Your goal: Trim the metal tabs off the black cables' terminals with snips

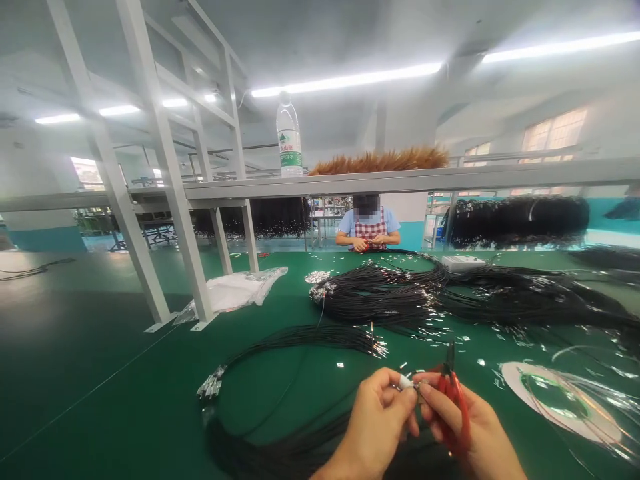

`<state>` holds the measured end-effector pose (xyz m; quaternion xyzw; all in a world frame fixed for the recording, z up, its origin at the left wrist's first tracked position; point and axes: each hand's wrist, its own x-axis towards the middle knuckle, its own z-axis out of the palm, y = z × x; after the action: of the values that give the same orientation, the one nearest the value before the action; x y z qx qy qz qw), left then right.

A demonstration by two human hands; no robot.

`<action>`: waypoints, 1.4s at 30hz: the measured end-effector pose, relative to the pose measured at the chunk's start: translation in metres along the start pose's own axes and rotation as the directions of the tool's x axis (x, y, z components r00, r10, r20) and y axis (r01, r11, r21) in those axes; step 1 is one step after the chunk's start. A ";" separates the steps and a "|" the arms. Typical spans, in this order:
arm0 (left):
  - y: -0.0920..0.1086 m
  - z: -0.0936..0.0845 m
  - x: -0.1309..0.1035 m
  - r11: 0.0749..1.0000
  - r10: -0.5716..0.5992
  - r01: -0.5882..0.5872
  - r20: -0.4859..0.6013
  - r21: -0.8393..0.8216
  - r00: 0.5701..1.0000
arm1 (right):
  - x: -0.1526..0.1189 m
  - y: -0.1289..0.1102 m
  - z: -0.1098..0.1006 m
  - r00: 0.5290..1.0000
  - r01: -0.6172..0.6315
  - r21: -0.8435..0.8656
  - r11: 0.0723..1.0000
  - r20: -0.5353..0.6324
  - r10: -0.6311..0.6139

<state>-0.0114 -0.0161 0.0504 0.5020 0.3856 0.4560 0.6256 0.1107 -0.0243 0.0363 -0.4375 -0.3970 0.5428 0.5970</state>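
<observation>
Near the bottom of the head view, my left hand (376, 421) pinches the end of a black cable, with a white piece (405, 382) at its fingertips. My right hand (467, 423) touches the same cable end with thumb and forefinger. It also holds red-handled cutters (460, 413), their dark jaws pointing up. Fingertips of both hands nearly meet. A curved bundle of black cables (280, 340) lies to the left and passes beneath my hands; its metal-tipped ends (211, 385) sit at the left. Fine detail between the fingers is too small to make out.
Larger black cable bundles (385, 297) cover the green table (125, 400) farther back, among silvery scraps. A white spool (563, 400) lies right. A grey metal frame (173, 180) stands left beside a plastic bag (245, 290). A bottle (289, 140) is on the shelf; a person (390, 230) sits opposite.
</observation>
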 end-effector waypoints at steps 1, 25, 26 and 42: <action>0.001 0.000 -0.001 1.000 -0.002 0.002 0.005 -0.009 1.000 | -0.001 -0.001 0.001 1.000 0.006 0.010 1.000 -0.012 -0.006; -0.014 -0.015 -0.002 -0.282 0.824 -0.396 0.432 0.874 0.366 | 0.000 -0.008 0.002 0.992 -0.111 -0.027 0.993 0.052 0.112; -0.015 -0.015 -0.001 -0.279 0.825 -0.392 0.428 0.877 0.370 | 0.000 -0.009 0.002 0.992 -0.110 -0.027 0.994 0.057 0.111; 0.006 -0.002 -0.004 1.000 0.002 -0.002 0.040 -0.006 0.999 | 0.027 0.012 -0.036 0.953 0.025 -0.698 0.716 -0.200 -0.228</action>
<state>-0.0159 -0.0188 0.0565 0.5095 0.3712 0.4477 0.6342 0.1436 -0.0003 0.0137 -0.6691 -0.5133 0.2489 0.4764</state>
